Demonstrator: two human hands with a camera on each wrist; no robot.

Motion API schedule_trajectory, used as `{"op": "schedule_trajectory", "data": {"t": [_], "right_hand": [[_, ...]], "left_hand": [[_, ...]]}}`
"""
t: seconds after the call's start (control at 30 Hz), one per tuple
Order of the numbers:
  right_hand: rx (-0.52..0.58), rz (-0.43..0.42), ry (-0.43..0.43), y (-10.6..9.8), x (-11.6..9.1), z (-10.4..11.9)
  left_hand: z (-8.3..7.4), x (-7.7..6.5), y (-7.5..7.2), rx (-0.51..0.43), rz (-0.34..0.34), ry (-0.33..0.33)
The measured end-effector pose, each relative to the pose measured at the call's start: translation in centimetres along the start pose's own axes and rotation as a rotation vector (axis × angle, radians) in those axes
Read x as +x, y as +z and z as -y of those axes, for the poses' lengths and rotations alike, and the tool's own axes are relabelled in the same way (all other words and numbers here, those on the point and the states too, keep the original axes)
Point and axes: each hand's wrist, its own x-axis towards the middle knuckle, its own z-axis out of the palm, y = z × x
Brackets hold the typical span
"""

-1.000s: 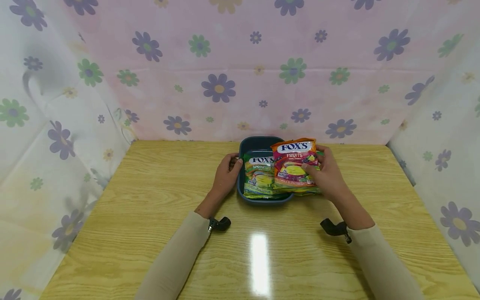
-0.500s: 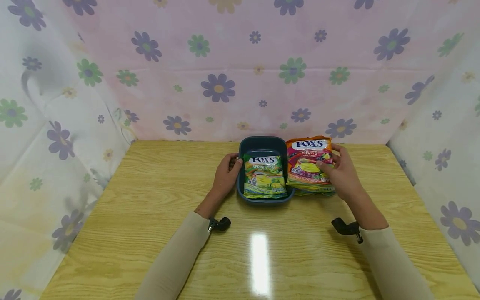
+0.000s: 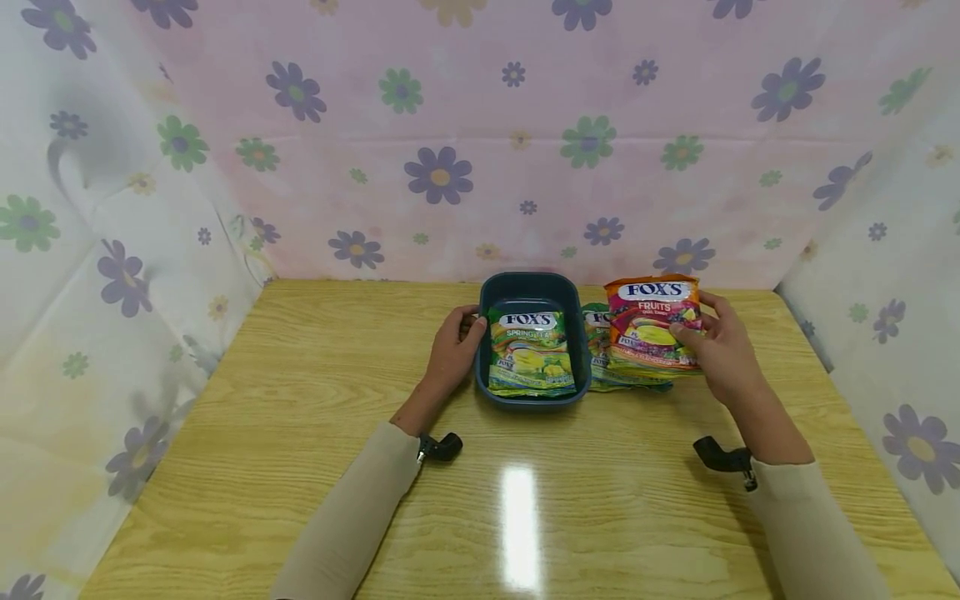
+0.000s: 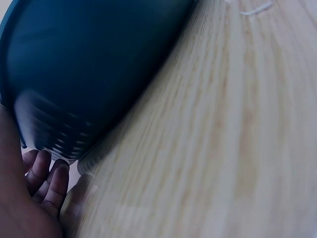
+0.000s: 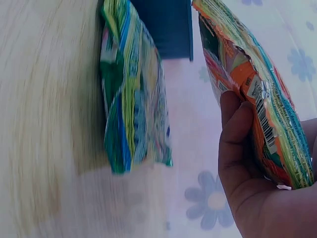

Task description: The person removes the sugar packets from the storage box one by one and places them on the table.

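A dark teal plastic basket (image 3: 532, 404) stands on the table, with a green candy packet (image 3: 531, 354) labelled "Spring Tea" lying inside. My left hand (image 3: 452, 346) grips the basket's left rim, thumb at the edge and fingers outside; in the left wrist view those fingers curl beside the slotted wall. My right hand (image 3: 723, 354) pinches a red and orange "Fruits" candy packet (image 3: 652, 325) by its right side, thumb on the front, fingers behind. Another green packet (image 3: 603, 367) lies to the right of the basket, partly hidden by the raised one. Its crimped edge shows in the right wrist view.
A light wooden table (image 3: 337, 400) bears everything. Flower-printed cloth (image 3: 480, 125) hangs along its back and both sides. Black camera mounts (image 3: 442, 447) are strapped to both wrists.
My right hand has moved right with the Fruits packet, from over the basket's edge to beyond it. Both green packets now show more. My left hand has stayed at the rim.
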Motion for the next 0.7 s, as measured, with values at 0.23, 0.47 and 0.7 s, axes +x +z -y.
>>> {"op": "schedule_trajectory", "data": {"t": [0.23,0.47,0.7], "right_hand": [[-0.005,-0.031,0.011,-2.0,0.3,-0.9],[0.085,-0.036,0.037,-3.7,0.7,-1.4],[0.042,-0.048,0.080,-5.2,1.0,-2.3]], "left_hand": [[-0.1,0.0,0.1,-0.017,0.000,-0.004],[-0.1,0.0,-0.2,0.007,0.009,-0.002],[0.0,-0.1,-0.1,-0.013,0.003,-0.007]]}}
